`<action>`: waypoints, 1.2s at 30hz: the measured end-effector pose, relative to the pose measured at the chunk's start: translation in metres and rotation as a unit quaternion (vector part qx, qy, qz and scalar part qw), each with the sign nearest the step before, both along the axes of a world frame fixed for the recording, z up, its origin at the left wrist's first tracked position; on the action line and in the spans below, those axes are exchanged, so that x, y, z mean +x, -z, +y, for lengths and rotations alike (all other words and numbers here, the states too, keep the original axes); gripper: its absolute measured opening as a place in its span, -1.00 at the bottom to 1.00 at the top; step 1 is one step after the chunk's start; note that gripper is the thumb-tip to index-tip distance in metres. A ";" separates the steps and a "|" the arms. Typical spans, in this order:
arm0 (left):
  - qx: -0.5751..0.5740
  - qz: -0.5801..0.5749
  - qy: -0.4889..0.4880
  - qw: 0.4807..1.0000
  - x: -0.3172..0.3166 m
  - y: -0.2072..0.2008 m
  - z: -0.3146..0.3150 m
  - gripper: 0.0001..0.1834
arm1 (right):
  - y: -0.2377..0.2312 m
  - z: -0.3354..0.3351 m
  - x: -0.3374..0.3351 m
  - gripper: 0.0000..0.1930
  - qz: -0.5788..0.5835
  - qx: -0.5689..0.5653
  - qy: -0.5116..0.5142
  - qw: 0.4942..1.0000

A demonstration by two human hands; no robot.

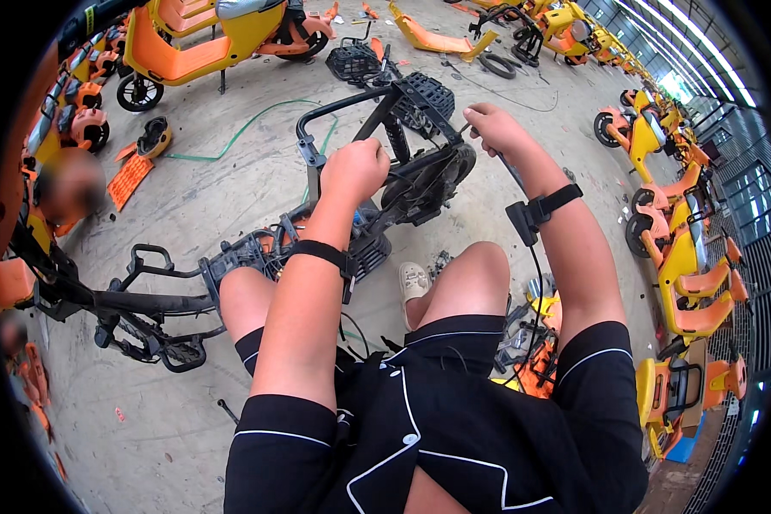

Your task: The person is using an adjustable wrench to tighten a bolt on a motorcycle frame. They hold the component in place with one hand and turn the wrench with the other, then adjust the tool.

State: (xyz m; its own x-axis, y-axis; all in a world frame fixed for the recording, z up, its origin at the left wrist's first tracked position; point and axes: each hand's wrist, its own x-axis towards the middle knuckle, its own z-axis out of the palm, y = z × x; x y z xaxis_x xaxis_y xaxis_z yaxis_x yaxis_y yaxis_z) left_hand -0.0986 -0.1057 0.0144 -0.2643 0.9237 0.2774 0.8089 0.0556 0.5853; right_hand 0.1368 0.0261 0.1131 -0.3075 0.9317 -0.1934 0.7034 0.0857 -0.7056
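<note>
A stripped scooter frame [158, 301] stretches across the concrete floor [146, 420], left to middle. The left hand [356, 171] curls above its rear tubing, the right hand [495, 130] beside its dark wheel [464, 164]; what either grips cannot be told.

Large shed, vehicle teardown/repair workshop by the look of it. Bare concrete floor [154, 420], scuffed and littered. Stripped scooter frame [146, 301] sits mid-floor, wiring exposed. Long yellow-orange body panel [428, 36], black tyre [497, 65] and orange grid panel [130, 182] lie loose on the concrete. Scooter row [647, 141], yellow and orange, runs down the right side; another scooter [180, 53] stands upper left. Overhead: long strip lights [702, 41] under a high roof. Scale and layout read industrial.
</note>
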 end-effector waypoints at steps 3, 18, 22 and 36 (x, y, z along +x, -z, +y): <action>0.003 -0.005 -0.003 1.000 0.001 0.000 0.000 -0.70 | 0.002 -0.002 -0.008 -0.52 0.010 0.012 0.046 0.999; 0.019 -0.011 -0.002 1.000 0.000 0.001 -0.001 -0.71 | 0.003 -0.004 -0.021 -0.52 0.014 -0.016 0.089 0.996; 0.018 -0.016 0.000 1.000 -0.002 0.002 -0.002 -0.71 | -0.006 -0.001 -0.025 -0.55 0.005 -0.076 0.103 0.992; 0.003 -0.019 0.015 1.000 -0.002 -0.006 -0.006 -0.68 | -0.010 0.007 -0.039 -0.61 0.003 -0.106 0.144 0.984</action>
